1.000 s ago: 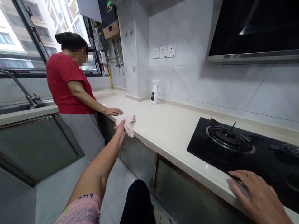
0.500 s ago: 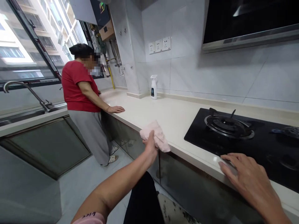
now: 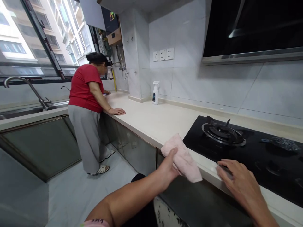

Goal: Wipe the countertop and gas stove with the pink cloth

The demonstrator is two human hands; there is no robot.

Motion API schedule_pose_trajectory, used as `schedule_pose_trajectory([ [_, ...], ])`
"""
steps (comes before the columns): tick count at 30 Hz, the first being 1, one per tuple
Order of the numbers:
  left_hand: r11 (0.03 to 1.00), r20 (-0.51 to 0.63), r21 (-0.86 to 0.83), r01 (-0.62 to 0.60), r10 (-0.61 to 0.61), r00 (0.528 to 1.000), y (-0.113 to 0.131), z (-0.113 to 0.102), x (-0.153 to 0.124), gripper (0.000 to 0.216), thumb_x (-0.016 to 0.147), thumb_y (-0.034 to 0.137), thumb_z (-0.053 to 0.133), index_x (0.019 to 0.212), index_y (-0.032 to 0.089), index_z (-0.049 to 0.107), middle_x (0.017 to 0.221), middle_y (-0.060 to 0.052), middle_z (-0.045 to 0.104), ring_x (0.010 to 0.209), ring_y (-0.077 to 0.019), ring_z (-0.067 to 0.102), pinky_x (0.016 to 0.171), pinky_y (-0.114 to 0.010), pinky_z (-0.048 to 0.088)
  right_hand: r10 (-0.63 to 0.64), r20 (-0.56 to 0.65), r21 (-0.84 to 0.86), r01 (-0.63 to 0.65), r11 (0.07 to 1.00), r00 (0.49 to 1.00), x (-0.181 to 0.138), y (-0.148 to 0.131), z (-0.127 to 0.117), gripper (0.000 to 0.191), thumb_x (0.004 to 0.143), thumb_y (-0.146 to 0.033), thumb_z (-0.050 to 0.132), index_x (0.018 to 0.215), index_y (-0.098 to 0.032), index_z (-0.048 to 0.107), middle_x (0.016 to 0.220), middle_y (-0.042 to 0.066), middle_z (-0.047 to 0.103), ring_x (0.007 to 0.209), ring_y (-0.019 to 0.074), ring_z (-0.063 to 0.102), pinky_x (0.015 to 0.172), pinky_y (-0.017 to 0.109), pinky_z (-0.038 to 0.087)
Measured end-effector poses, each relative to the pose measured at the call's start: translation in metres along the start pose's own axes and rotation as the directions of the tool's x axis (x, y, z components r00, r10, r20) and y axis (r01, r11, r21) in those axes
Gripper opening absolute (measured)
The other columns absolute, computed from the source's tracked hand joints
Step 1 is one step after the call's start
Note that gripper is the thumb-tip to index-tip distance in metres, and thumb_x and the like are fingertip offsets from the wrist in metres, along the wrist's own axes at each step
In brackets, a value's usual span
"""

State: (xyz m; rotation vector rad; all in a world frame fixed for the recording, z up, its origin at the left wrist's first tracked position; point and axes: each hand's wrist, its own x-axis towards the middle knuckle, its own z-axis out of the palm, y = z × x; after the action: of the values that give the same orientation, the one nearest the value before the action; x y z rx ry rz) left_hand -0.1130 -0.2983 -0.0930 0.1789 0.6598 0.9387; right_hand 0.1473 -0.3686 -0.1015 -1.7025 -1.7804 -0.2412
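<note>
Holding a pink cloth (image 3: 183, 159) bunched in the left hand (image 3: 169, 167), fingers and thumb closed on it, at the front edge of the white counter (image 3: 146, 123), just beside the black gas stove (image 3: 236, 148). Right hand (image 3: 239, 179) open, fingers loosely spread, resting on the counter edge in front of the stove. White spray bottle (image 3: 155, 93) upright by the wall, well apart from both hands. Another person in a red shirt (image 3: 85, 88) stands further along, one hand (image 3: 115, 111) flat on the counter, steel sink faucet (image 3: 26, 86) behind.
</note>
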Motion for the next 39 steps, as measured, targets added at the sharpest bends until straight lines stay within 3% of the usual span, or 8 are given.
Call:
schedule_pose_trajectory([
  [3, 0.998, -0.106, 0.058, 0.031, -0.024, 0.994, 0.031, 0.001, -0.004, 0.047, 0.095, 0.040, 0.070, 0.133, 0.012, 0.065, 0.098, -0.015, 0.080, 0.080, -0.0320, 0.078, 0.085, -0.050, 0.063, 0.020, 0.029, 0.051, -0.022, 0.998, 0.999, 0.001, -0.001, -0.004, 0.044, 0.098, -0.059, 0.041, 0.105, -0.029, 0.074, 0.126, 0.007, 0.072, 0.117, 0.0311, 0.063, 0.094, 0.048, 0.047],
  [8, 0.978, -0.256, 0.050, -0.204, 0.210, 0.944, 0.093, -0.007, 0.003, 0.037, 0.098, 0.032, 0.066, 0.130, 0.013, 0.068, 0.083, -0.008, 0.079, 0.069, -0.0241, 0.076, 0.081, -0.041, 0.063, 0.033, 0.036, 0.076, -0.036, 0.996, 0.999, 0.001, -0.009, -0.008, 0.040, 0.100, -0.054, 0.043, 0.105, -0.028, 0.074, 0.126, 0.007, 0.071, 0.118, 0.0300, 0.061, 0.098, 0.048, 0.044],
  [12, 0.960, -0.344, 0.139, -0.245, 0.278, 0.897, 0.141, -0.017, 0.007, 0.039, 0.095, 0.028, 0.070, 0.131, 0.014, 0.069, 0.082, -0.008, 0.079, 0.072, -0.0266, 0.077, 0.086, -0.047, 0.063, 0.018, 0.013, 0.059, -0.019, 0.998, 1.000, 0.001, -0.019, -0.011, 0.036, 0.101, -0.047, 0.044, 0.106, -0.027, 0.073, 0.124, 0.007, 0.071, 0.116, 0.0289, 0.061, 0.096, 0.046, 0.043],
  [18, 0.897, -0.369, 0.188, -0.401, 0.443, 0.817, 0.159, -0.019, 0.017, 0.034, 0.097, 0.028, 0.066, 0.129, 0.016, 0.070, 0.090, -0.008, 0.080, 0.085, -0.0267, 0.078, 0.097, -0.051, 0.062, 0.023, 0.007, 0.055, -0.023, 0.998, 1.000, 0.004, -0.032, -0.017, 0.030, 0.102, -0.040, 0.046, 0.106, -0.025, 0.072, 0.122, 0.008, 0.070, 0.114, 0.0282, 0.059, 0.097, 0.046, 0.042],
  [22, 0.874, -0.342, 0.183, -0.449, 0.485, 0.805, 0.126, -0.015, 0.019, 0.032, 0.101, 0.034, 0.063, 0.127, 0.018, 0.070, 0.096, -0.006, 0.080, 0.087, -0.0239, 0.077, 0.095, -0.047, 0.063, 0.056, 0.010, 0.087, -0.056, 0.995, 0.998, 0.006, -0.038, -0.020, 0.031, 0.104, -0.044, 0.047, 0.115, -0.025, 0.069, 0.121, 0.007, 0.070, 0.112, 0.0287, 0.058, 0.097, 0.046, 0.041],
  [25, 0.891, -0.276, 0.166, -0.422, 0.453, 0.848, 0.077, -0.004, 0.017, 0.034, 0.101, 0.039, 0.062, 0.128, 0.020, 0.070, 0.104, -0.007, 0.080, 0.092, -0.0236, 0.078, 0.090, -0.041, 0.065, 0.076, -0.013, 0.149, -0.073, 0.986, 0.997, 0.008, -0.040, -0.021, 0.037, 0.107, -0.050, 0.042, 0.122, -0.026, 0.066, 0.126, 0.008, 0.069, 0.114, 0.0292, 0.059, 0.100, 0.047, 0.041],
  [32, 0.958, -0.017, 0.098, -0.268, 0.271, 0.962, -0.061, 0.037, 0.002, 0.045, 0.102, 0.042, 0.060, 0.142, 0.021, 0.063, 0.130, -0.010, 0.076, 0.116, -0.0251, 0.074, 0.101, -0.035, 0.061, 0.078, -0.048, 0.175, -0.068, 0.982, 0.996, 0.009, -0.038, -0.020, 0.044, 0.109, -0.053, 0.035, 0.125, -0.025, 0.065, 0.123, 0.009, 0.071, 0.114, 0.0297, 0.061, 0.100, 0.047, 0.041],
  [39, 0.998, 0.096, 0.048, -0.042, 0.037, 0.995, -0.150, 0.059, -0.013, 0.050, 0.108, 0.041, 0.048, 0.154, 0.022, 0.051, 0.145, -0.012, 0.067, 0.134, -0.0250, 0.065, 0.112, -0.036, 0.053, 0.102, -0.009, 0.228, -0.097, 0.969, 0.995, 0.009, -0.031, -0.018, 0.045, 0.109, -0.054, 0.033, 0.121, -0.026, 0.067, 0.118, 0.008, 0.072, 0.114, 0.0293, 0.060, 0.100, 0.047, 0.041],
])
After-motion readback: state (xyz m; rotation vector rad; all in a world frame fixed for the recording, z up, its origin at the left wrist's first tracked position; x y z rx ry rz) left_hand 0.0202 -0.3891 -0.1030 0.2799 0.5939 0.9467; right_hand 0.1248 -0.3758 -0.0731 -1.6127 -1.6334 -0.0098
